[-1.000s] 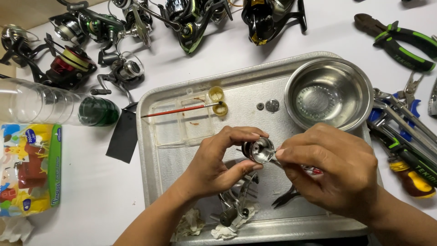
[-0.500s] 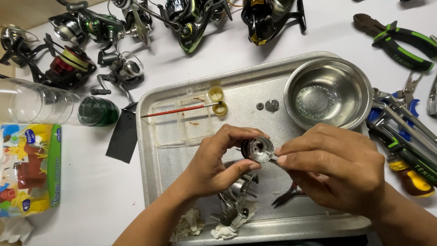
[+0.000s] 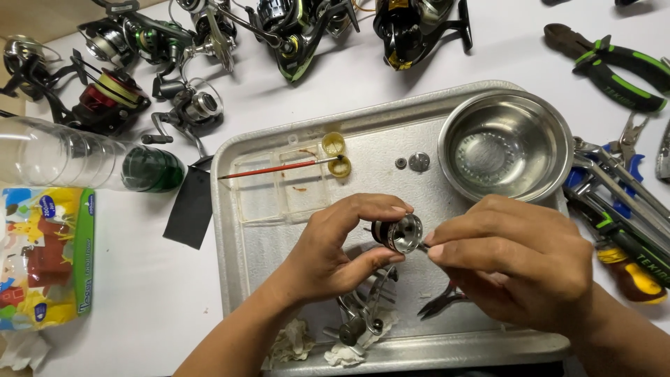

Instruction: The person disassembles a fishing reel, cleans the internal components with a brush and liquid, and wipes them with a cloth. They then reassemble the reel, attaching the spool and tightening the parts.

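At the frame's centre, the left hand [image 3: 328,255] grips a spool [image 3: 398,232], and the right hand [image 3: 513,262] pinches a thin tool [image 3: 421,246] at its rim, reel body [image 3: 363,314] lying apart below.

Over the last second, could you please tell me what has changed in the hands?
The right hand closed in and now covers the red-marked tool seen beneath it earlier. The left hand still grips the metal spool, tilted slightly. Tray, bowl and brush unchanged.

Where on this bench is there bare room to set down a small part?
Free: the tray floor between the clear box and steel bowl, apart from two small discs, and the white tabletop left of the tray. Crowded: reels along the top, pliers on the right.
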